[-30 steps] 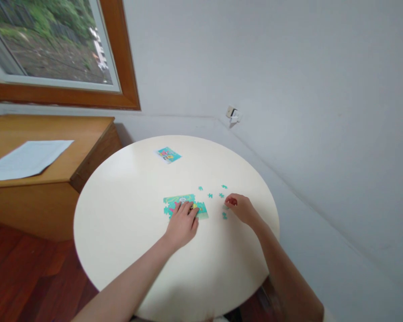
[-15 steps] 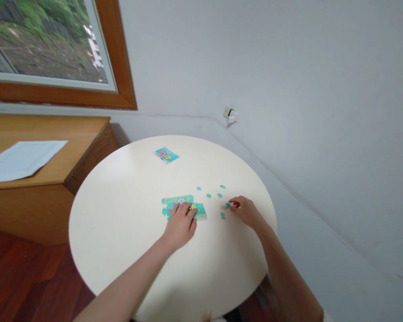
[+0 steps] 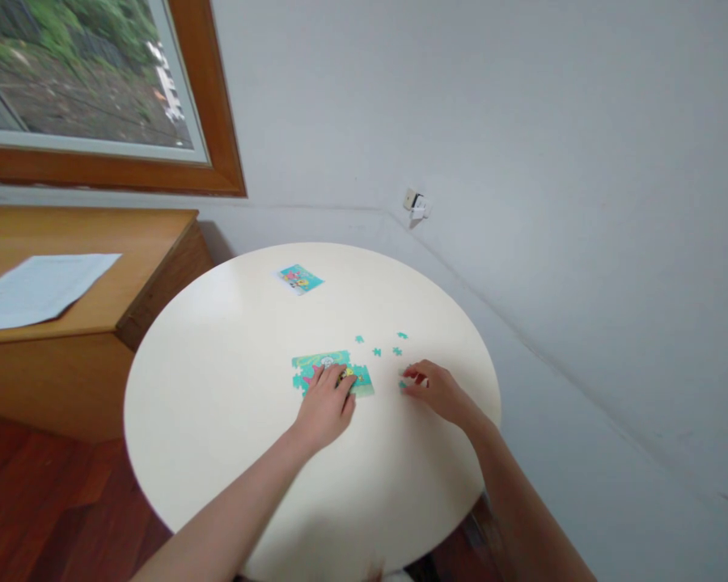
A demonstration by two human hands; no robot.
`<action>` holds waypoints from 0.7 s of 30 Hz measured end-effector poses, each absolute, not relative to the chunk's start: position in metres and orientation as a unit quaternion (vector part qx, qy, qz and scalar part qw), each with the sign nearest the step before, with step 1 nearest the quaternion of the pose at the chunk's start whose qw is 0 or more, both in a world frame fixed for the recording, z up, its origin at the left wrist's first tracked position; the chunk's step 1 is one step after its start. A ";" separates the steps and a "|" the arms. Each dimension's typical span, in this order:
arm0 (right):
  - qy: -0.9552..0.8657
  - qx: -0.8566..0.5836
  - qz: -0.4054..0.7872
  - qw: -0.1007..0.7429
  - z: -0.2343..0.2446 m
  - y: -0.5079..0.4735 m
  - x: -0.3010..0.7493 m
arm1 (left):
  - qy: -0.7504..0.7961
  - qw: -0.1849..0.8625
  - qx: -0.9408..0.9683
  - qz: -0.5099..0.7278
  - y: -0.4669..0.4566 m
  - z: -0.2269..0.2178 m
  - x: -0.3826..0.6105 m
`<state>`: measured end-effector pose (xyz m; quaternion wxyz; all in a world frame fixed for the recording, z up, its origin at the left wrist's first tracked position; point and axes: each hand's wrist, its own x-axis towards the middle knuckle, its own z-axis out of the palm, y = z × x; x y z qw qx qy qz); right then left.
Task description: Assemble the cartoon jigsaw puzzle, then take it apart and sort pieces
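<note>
Teal jigsaw puzzle (image 3: 364, 384): partly assembled, placed on the round white desk (image 3: 218, 420).
Left hand (image 3: 326, 400): laid open across the puzzle.
Right hand (image 3: 435, 390): curled at a loose piece (image 3: 403, 385); whether it is gripped cannot be told.
Four other pieces (image 3: 377, 352): scattered farther back.

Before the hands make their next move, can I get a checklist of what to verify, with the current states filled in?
1. Left hand on the puzzle: ok, resting over its front part.
2. Right hand firmly gripping a piece: cannot tell; a teal piece shows at the fingertips, partly hidden.
3. Puzzle outline complete: not ok, its left edge is jagged.
4. Other loose pieces visible: ok, four lie separately beyond the right hand.
5. Picture card unobstructed: ok, toward the table's far side, apart from both hands.
</note>
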<state>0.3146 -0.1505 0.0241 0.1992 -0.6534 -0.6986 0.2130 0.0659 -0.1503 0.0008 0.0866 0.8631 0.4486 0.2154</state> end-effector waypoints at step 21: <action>-0.731 -0.603 0.303 0.094 0.047 -0.136 0.314 | 0.442 0.065 0.874 0.189 -0.157 0.004 0.071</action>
